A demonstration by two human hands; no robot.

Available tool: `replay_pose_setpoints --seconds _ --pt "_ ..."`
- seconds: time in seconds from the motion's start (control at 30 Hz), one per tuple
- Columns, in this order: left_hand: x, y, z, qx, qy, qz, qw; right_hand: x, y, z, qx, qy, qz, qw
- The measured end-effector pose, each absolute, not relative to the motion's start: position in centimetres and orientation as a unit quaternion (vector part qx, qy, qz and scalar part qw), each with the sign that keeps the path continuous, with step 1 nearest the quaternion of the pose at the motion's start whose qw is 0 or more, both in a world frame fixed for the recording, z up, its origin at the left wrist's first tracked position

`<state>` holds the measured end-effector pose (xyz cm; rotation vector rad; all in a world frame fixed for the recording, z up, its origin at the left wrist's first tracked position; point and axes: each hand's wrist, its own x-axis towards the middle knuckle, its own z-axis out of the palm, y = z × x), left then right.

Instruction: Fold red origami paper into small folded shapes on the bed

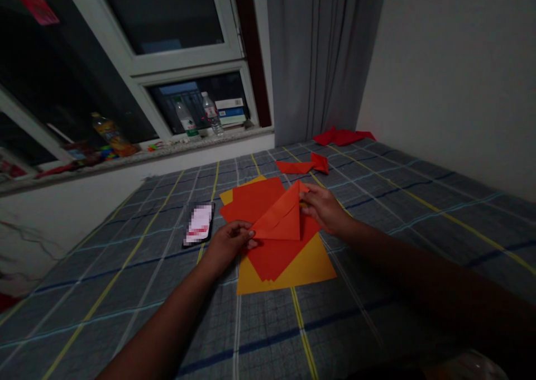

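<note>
A sheet of orange paper folded into a triangle (281, 218) is held up between both hands. My left hand (232, 237) pinches its lower left corner between thumb and fingers. At the upper right, my right hand (320, 204) grips the paper near its top point, with some fingers behind it. A crease or loose flap edge runs slantwise across the triangle. Beneath it lie red-orange sheets (268, 263), and under those a yellow sheet (310, 263) shows at the front and back left.
A phone (198, 224) lies left of the papers on the checked cloth (146, 268). Folded orange paper pieces (295, 167) and red ones (345, 137) lie farther back. Bottles (213, 114) and boxes (231, 112) stand on the windowsill (167, 151). A grey curtain (314, 56) hangs behind.
</note>
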<state>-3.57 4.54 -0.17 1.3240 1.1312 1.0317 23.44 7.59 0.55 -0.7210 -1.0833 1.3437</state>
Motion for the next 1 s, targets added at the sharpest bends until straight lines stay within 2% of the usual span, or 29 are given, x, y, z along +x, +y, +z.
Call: replay_pose_setpoints --seconds 0.3,0.67,1.0 --pt "-3.4 4.3 -0.5 0.621 0.474 0.405 0.475 23.8 8.7 -0.2 -0.4 -0.405 0.515 0.641" --pt "-3.3 4.5 -0.9 0.613 0.437 0.419 0.507 24.0 8.9 -0.7 -0.419 -0.476 0.448 0.631" --pt "-3.0 4.5 -0.5 0.592 0.45 0.462 0.484 23.9 9.3 -1.7 -0.441 -0.482 0.432 0.622"
